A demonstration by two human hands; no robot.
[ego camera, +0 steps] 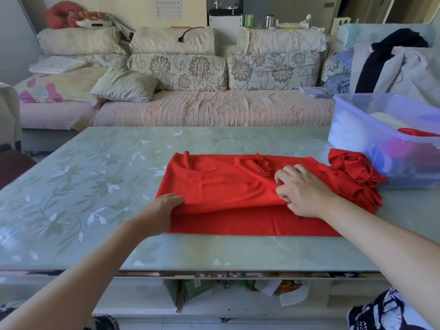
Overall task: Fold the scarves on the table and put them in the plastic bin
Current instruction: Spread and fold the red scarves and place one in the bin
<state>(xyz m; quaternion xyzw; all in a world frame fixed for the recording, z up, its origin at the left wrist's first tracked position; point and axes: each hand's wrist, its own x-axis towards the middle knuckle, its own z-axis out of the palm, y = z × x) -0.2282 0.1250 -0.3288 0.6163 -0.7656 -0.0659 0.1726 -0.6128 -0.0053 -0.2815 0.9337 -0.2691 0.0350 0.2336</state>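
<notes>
The plastic bin [342, 134] held white and red fabric. The red scarf [226, 186] lay half-folded; left hand [164, 208] and right hand [302, 189] gripped its fold.

Bright, diffuse daylight; shadows faint, soft-edged. Pale sheen across glass of table [59, 222], strongest toward left near corner. Red scarf [226, 194] oversaturated, folds flattened. Wide-angle distortion bows table edges, stretches frame corners. Sofa [214, 110] behind slightly soft.

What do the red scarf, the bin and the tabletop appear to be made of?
The red scarf: soft matte fabric, probably knit; it creases and ends in fringe. The bin: translucent bluish plastic; contents show through. The tabletop: likely glass, glossy, reflective, over a leaf pattern.
</notes>
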